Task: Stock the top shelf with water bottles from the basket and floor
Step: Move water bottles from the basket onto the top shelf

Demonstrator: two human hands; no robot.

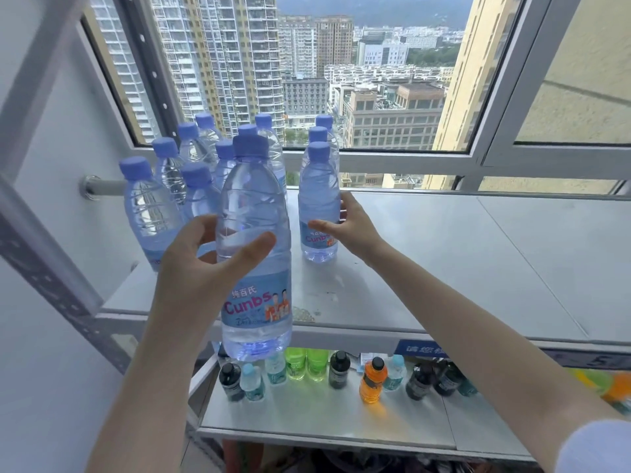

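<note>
My left hand [201,264] grips a clear water bottle [254,295] with a blue cap and a "Cunbs" label, held upright in the air at the front edge of the grey top shelf [444,268]. My right hand [351,227] wraps around another water bottle [319,186] that stands on the shelf, fingers curled on its right side and thumb across its label. Several more blue-capped water bottles [150,206] stand in rows at the shelf's left rear, by the window. The basket and the floor are out of view.
A lower shelf [324,414] carries small bottles: green ones [305,365], an orange one [373,382] and dark ones [338,370]. A perforated steel upright [51,278] runs at the left. The window frame [375,158] lies right behind the top shelf.
</note>
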